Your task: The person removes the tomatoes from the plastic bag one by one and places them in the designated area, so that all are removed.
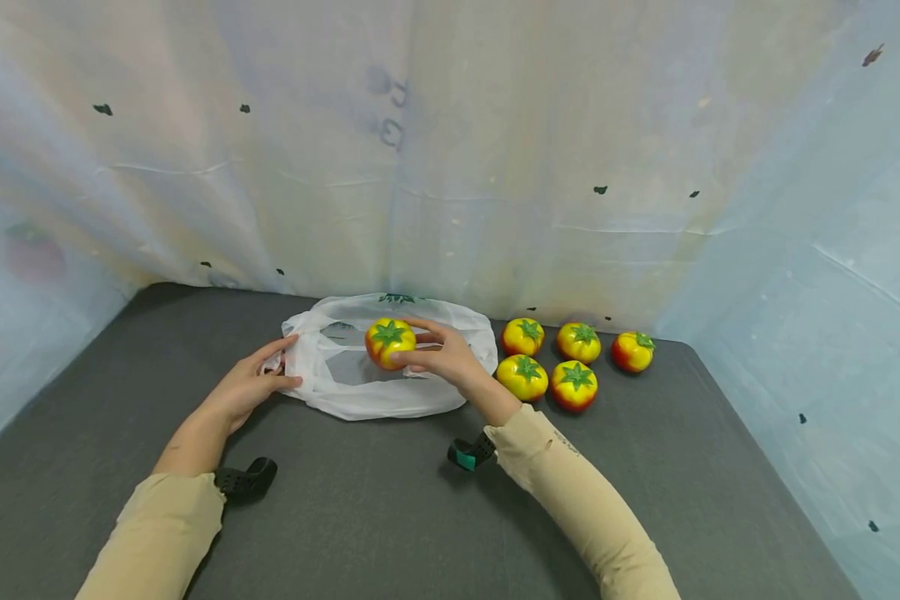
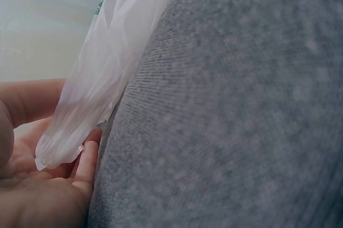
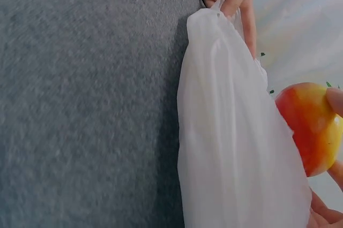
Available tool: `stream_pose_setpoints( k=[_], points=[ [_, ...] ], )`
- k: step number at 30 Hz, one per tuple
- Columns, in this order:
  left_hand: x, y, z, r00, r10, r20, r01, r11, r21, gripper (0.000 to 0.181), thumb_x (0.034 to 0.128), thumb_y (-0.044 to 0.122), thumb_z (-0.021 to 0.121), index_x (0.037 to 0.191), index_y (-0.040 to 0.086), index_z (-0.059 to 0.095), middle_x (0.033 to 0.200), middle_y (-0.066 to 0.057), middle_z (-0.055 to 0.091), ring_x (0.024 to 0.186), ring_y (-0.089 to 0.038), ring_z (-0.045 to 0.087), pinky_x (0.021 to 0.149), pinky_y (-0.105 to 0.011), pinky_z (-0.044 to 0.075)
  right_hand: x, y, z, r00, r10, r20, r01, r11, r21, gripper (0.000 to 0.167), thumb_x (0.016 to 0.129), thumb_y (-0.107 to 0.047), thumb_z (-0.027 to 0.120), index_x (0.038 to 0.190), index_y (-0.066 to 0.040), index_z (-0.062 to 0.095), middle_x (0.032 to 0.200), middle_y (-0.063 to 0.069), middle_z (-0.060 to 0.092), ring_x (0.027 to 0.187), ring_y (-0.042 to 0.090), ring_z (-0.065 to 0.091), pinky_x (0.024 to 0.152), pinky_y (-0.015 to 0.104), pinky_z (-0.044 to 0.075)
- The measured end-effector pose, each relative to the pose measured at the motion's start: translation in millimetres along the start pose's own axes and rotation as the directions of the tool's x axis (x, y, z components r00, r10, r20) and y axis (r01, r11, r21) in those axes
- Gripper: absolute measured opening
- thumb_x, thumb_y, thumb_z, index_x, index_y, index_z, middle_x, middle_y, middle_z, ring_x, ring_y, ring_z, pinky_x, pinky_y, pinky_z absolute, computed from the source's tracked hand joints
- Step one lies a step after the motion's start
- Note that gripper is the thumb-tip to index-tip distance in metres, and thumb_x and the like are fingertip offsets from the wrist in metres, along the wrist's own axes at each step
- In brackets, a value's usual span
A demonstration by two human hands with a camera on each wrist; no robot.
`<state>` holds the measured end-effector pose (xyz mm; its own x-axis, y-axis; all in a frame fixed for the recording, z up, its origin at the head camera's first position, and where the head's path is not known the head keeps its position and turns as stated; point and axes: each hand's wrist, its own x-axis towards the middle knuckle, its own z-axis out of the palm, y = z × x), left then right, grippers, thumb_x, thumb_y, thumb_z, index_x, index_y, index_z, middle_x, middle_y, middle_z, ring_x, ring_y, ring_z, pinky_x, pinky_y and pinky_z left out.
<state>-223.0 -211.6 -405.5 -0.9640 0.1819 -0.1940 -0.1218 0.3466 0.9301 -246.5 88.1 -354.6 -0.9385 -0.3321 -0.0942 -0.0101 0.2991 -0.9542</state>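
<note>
A white plastic bag lies spread on the dark table, its mouth facing up. My left hand holds its gathered left end; in the left wrist view, the bunched plastic sits between thumb and fingers. Above the bag's opening, my right hand grips a glossy yellow-red tomato with a green star-shaped top. The right wrist view shows this tomato beside the upper edge of the bag, with fingertips on it. Whether anything lies inside the bag cannot be made out.
Several more tomatoes stand right of the bag, close to the back of the table. Pale plastic sheeting hangs behind the table and along both sides.
</note>
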Motion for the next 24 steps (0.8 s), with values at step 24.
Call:
stream_pose_setpoints(
  k=[24],
  points=[
    [1.1, -0.3, 0.3, 1.0, 0.002, 0.001, -0.002, 1.0, 0.012, 0.083, 0.0906, 0.016, 0.064, 0.155, 0.019, 0.012, 0.159, -0.021, -0.012, 0.145, -0.043, -0.01, 0.112, -0.064, 0.01, -13.9, 0.0, -43.1, 0.999, 0.002, -0.047, -0.003, 1.0, -0.01, 0.061, 0.086, -0.019, 0.071, 0.142, -0.018, 0.047, 0.139, 0.02, 0.047, 0.115, 0.034, 0.058, 0.098, 0.052, 0.046]
  ],
)
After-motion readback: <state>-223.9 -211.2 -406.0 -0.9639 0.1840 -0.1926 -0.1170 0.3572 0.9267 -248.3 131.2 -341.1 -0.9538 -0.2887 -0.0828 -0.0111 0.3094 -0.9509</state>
